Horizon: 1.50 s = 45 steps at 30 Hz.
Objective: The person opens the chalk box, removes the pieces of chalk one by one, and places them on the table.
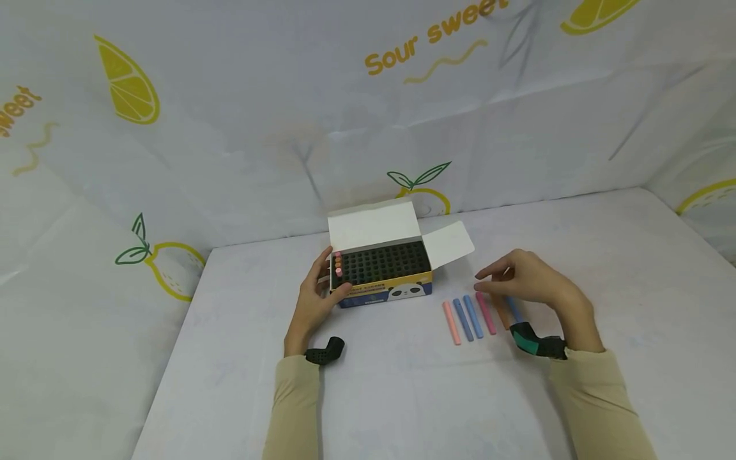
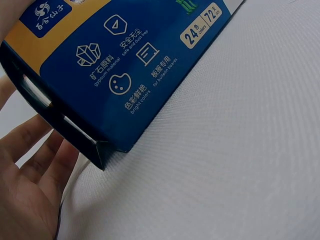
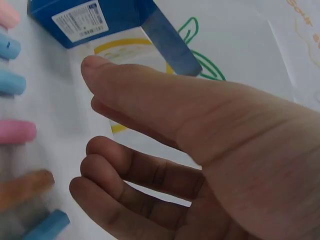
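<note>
A chalk box (image 1: 376, 294) with a panda on its front sits with its lid raised. Its black insert has many holes, and several pink and orange chalks (image 1: 338, 272) stand at the left end. My left hand (image 1: 314, 305) grips that end, thumb at the front corner and fingers around the side. To the right of the box lies a row of chalk sticks: a peach one (image 1: 452, 323), blue ones (image 1: 463, 319), a pink one (image 1: 485, 313) and an orange-brown one (image 3: 25, 190). Over the row's far right, my right hand (image 1: 526, 279) hovers with loosely bent fingers, nothing between them.
The lid (image 1: 376, 227) leans back toward the lemon-print cloth behind the table. An end flap (image 1: 450, 244) sticks out on the right, between the box and my right hand. White cloth covers the table (image 1: 402, 396).
</note>
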Tool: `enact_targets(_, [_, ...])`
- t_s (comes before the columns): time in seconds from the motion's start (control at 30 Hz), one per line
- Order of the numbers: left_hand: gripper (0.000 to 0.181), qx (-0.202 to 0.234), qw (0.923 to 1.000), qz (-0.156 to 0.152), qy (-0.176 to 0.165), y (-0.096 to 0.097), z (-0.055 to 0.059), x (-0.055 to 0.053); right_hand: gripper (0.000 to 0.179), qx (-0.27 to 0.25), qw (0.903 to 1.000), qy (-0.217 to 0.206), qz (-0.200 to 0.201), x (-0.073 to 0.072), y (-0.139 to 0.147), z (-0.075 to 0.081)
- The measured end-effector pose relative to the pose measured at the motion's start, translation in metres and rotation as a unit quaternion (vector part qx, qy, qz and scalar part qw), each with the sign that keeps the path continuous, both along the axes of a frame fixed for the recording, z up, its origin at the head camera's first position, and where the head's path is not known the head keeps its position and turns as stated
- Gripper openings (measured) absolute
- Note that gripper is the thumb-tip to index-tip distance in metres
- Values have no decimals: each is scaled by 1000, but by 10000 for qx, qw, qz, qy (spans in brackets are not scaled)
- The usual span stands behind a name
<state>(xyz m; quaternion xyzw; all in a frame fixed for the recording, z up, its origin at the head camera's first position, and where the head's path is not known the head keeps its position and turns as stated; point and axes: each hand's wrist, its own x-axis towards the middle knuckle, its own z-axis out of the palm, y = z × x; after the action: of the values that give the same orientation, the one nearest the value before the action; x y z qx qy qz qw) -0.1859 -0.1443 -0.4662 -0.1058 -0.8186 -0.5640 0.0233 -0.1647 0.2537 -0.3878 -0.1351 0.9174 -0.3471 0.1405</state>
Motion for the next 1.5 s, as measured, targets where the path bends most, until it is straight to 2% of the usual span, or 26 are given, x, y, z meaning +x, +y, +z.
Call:
enact_targets(0.37, [82,20,10000,-6,-19,-1,-2,-2,28,-542,9969,255,516,3,-25,7])
enact_targets(0.63, [86,23,9997,8,-246,0,-1,-3,24,-769,9929,347,833,7,-46,12])
enact_targets(0.83, [84,74,9994,-24,-323,5,22,9,14,-1066,9846,707,1193,9,-62,11])
enact_targets(0.9, [84,57,9997,-26,-224,4,20,9,16,-1222,9816,780,1243,10,-67,10])
enact_targets(1.07, [83,-37,10000,32,-24,-2,-2,-2,21,-1542,9757,889,1279,11,-81,7])
enact_targets(1.5, [87,97,9999,2,-143,-2,-3,-3,20,-1743,9629,1496,1418,7,-120,7])
